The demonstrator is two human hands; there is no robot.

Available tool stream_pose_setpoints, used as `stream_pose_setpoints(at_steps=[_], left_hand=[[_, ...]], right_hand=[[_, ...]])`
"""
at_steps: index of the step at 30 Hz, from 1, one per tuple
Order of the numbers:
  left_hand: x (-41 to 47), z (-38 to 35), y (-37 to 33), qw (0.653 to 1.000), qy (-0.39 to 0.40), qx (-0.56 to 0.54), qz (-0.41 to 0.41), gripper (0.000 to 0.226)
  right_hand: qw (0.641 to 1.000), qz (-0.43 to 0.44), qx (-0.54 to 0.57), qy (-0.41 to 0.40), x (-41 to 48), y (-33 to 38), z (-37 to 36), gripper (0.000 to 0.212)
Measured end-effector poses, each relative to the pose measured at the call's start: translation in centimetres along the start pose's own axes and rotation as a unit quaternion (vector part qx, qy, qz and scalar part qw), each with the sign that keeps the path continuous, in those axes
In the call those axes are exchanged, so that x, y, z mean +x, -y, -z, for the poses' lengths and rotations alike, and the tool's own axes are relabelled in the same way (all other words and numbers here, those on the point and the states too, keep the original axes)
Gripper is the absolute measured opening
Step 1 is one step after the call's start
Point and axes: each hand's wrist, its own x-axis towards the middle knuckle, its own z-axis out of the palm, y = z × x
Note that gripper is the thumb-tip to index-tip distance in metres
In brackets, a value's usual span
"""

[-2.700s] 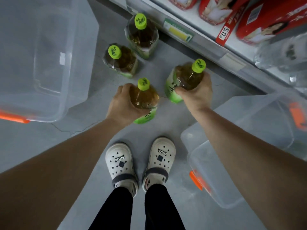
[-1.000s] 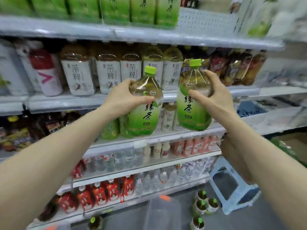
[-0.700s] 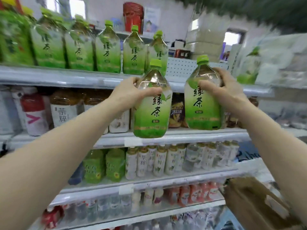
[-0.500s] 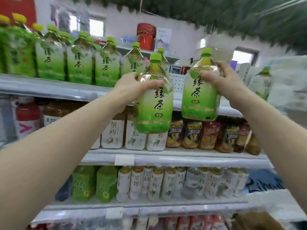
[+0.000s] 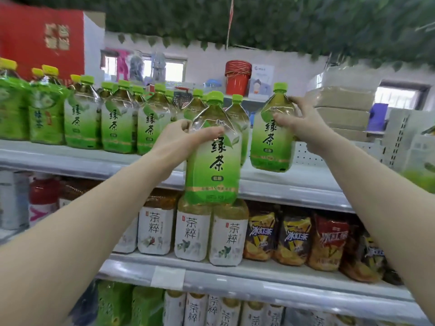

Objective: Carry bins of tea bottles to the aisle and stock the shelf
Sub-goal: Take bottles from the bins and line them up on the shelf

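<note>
Aloft, left hand (image 5: 180, 142) grips the left bottle (image 5: 212, 168), right hand (image 5: 304, 128) the right bottle (image 5: 270, 143) over bare shelf (image 5: 306, 182).

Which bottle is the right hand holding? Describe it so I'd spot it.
Look at the top shelf, lined with green tea bottles. Past the row's right end, the right hand grips one bottle by its shoulder. It alone hangs above bare shelf.
</note>
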Motion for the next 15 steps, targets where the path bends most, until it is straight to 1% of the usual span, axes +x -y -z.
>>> stream_pose_setpoints(at_steps=[2,5,9,12,14,15], left_hand=[[0.6,0.0,-0.2,1.000,0.002,0.000,-0.004,0.135],[1.6,-0.1,-0.3,1.000,0.005,-0.007,-0.004,0.141],[2.8,-0.4,-0.1,1.000,0.003,-0.005,-0.005,0.138],[3.0,-0.8,-0.3,1.000,0.008,0.002,-0.004,0.137],[2.9,-1.2,-0.5,1.000,0.010,0.003,-0.010,0.133],[2.9,-1.5,-0.5,1.000,0.012,0.004,-0.015,0.128]], right_hand=[[1.000,-0.004,0.001,0.001,0.7,-1.8,0.0,0.068],[1.000,0.004,-0.013,0.004,1.5,-4.1,0.1,0.066],[0.997,0.041,-0.063,0.005,2.4,-5.7,0.0,0.060],[0.993,0.056,-0.106,0.008,2.8,-6.5,-0.4,0.060],[0.986,0.039,-0.162,0.021,3.1,-6.6,-0.6,0.062],[0.975,0.036,-0.219,0.027,3.1,-6.5,-0.5,0.063]])
